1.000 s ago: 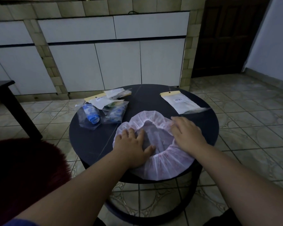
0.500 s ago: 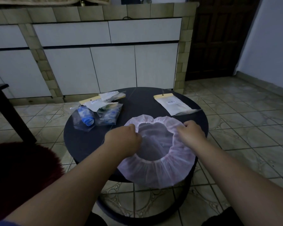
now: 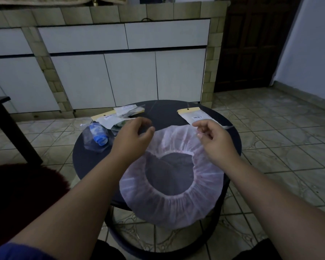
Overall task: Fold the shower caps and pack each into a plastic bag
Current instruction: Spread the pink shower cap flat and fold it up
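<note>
A white, sheer shower cap [image 3: 169, 203] with a gathered elastic rim lies opened on the round dark table [image 3: 90, 160]. Its near part hangs over the table's front edge. My left hand [image 3: 131, 139] and my right hand [image 3: 216, 141] are raised over the cap's far edge, one at each side. Each pinches that edge between thumb and curled fingers, and the edge is stretched between them. An empty plastic bag [image 3: 193, 116] with a yellow header card lies flat at the table's back right, just beyond my right hand.
At the table's back left lies a pile of bags [image 3: 120, 115], one holding a folded blue cap [image 3: 99, 137]. A dark red fuzzy seat [image 3: 23, 194] is at my left, with a dark side table [image 3: 0, 113] beyond. White cabinets [image 3: 129, 79] stand behind; tiled floor surrounds.
My hands went from pressing flat on the cap to gripping its rim. They have now risen and moved to the far edge, with the cap spread wider and hanging further over the front.
</note>
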